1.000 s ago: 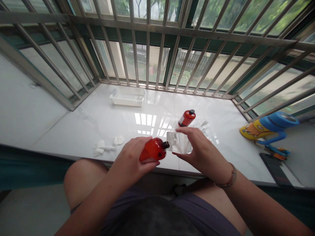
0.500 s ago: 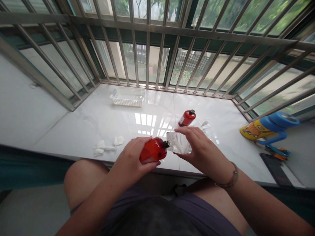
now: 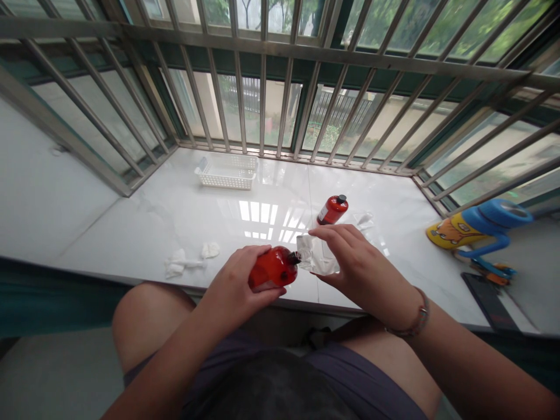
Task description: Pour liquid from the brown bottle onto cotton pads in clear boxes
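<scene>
My left hand (image 3: 240,274) is wrapped around a glossy red bottle (image 3: 275,269), which lies tilted with its uncapped dark neck pointing right. Between the thumb and fingers of my right hand (image 3: 350,256) is a clear squarish container (image 3: 312,256). The bottle's mouth meets the left side of this container; whether they touch or the neck is slightly inside, I cannot tell. Any liquid passing between them is too small to make out. Beyond my right hand stands a second red bottle (image 3: 332,210) with a black cap and a pale label.
A white perforated basket (image 3: 227,175) sits near the window bars. Crumpled white tissues (image 3: 177,263) lie on the left of the glossy white surface (image 3: 175,204). Clear crumpled plastic (image 3: 364,220) lies right of the capped bottle. At the right are a blue-and-yellow flask (image 3: 476,224) and a dark phone (image 3: 490,300).
The red bottle and the clear container stay mouth to side almost unmoved. My right wrist has shifted very slightly to the right.
</scene>
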Action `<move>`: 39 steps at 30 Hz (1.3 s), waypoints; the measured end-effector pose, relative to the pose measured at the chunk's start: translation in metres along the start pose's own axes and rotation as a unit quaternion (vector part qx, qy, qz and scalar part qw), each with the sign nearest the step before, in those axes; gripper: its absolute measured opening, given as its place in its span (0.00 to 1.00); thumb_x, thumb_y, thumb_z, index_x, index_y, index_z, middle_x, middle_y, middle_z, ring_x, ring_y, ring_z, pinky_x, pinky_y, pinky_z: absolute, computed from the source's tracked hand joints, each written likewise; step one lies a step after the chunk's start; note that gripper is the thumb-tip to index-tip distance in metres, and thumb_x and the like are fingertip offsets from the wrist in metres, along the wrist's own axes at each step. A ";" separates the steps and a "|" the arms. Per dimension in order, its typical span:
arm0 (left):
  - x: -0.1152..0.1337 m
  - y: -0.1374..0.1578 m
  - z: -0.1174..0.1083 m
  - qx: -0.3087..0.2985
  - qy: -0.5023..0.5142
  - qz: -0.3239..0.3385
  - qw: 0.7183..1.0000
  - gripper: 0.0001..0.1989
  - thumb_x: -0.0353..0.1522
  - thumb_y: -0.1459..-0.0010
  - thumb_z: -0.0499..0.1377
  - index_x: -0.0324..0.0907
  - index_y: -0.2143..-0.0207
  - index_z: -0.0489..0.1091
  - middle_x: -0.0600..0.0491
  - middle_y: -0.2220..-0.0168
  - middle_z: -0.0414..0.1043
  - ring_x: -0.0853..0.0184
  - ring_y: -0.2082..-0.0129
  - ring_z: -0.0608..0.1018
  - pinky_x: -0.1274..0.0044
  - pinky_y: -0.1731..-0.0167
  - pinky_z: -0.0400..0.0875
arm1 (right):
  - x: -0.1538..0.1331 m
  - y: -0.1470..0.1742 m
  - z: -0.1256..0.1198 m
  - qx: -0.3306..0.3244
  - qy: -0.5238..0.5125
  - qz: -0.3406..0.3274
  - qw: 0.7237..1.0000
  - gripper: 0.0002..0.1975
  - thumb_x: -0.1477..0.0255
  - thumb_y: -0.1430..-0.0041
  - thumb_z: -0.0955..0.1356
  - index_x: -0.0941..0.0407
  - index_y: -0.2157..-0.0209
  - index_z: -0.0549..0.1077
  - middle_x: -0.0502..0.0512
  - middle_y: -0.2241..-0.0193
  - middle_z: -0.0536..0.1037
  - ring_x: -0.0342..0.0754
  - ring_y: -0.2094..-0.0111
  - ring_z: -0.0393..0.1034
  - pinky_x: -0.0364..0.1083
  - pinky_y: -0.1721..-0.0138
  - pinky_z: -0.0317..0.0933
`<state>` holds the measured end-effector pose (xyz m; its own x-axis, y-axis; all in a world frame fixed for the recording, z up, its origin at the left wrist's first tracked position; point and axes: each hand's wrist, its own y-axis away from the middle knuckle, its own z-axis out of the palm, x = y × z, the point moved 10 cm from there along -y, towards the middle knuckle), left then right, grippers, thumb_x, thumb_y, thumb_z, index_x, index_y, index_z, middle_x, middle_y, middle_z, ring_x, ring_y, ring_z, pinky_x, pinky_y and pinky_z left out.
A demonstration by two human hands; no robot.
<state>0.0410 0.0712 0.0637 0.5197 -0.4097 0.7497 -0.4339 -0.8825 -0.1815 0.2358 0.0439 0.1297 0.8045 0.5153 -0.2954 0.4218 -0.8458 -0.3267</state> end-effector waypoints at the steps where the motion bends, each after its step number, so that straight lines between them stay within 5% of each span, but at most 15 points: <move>1: -0.001 0.000 0.000 0.000 0.002 -0.002 1.000 0.36 0.37 0.48 0.77 0.52 0.38 0.70 0.47 0.42 0.77 0.50 0.44 0.81 0.59 0.44 0.78 | 0.000 0.000 0.000 -0.001 0.000 0.000 1.000 0.35 0.79 0.40 0.75 0.48 0.34 0.66 0.61 0.42 0.78 0.67 0.41 0.72 0.68 0.40 0.71; 39: -0.018 0.005 0.013 -0.030 0.030 -0.057 0.997 0.37 0.37 0.48 0.77 0.50 0.38 0.69 0.49 0.42 0.77 0.53 0.44 0.80 0.62 0.44 0.76 | -0.004 -0.002 0.003 -0.015 0.018 -0.012 1.000 0.36 0.83 0.43 0.75 0.51 0.36 0.65 0.62 0.43 0.78 0.65 0.41 0.71 0.66 0.40 0.71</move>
<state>0.0392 0.0712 0.0408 0.5243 -0.2909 0.8003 -0.4184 -0.9066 -0.0555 0.2304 0.0434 0.1291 0.8085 0.5301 -0.2555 0.4523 -0.8376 -0.3063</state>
